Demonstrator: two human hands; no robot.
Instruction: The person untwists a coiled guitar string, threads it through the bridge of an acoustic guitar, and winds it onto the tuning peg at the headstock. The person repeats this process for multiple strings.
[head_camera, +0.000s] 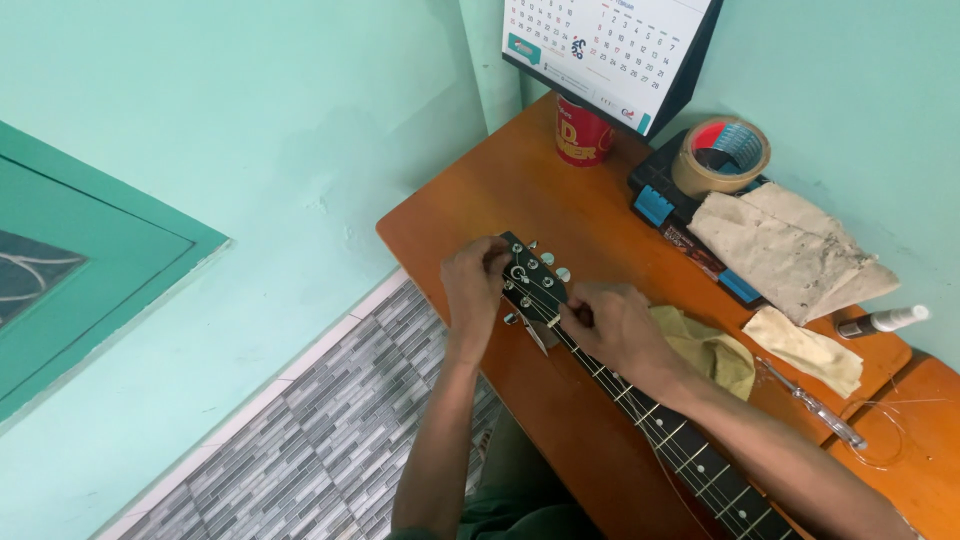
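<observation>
Head view: a black guitar headstock (533, 275) is seen lying over the orange table (470, 215), its neck (690, 460) running toward the lower right. The left hand (474, 285) is closed around a tuning peg at the headstock's edge, while the right hand (615, 325) is pinched on a string near the nut. The peg is best turned slowly, with the string kept taut and seated.

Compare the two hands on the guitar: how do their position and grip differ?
The left hand is at the side of the headstock, fingers curled around the tuners; the right hand lies over the neck just below it, pinching at the strings. The left hand is off the orange table's edge; the right is over it, beside a yellowish cloth. Both touch the guitar.
</observation>
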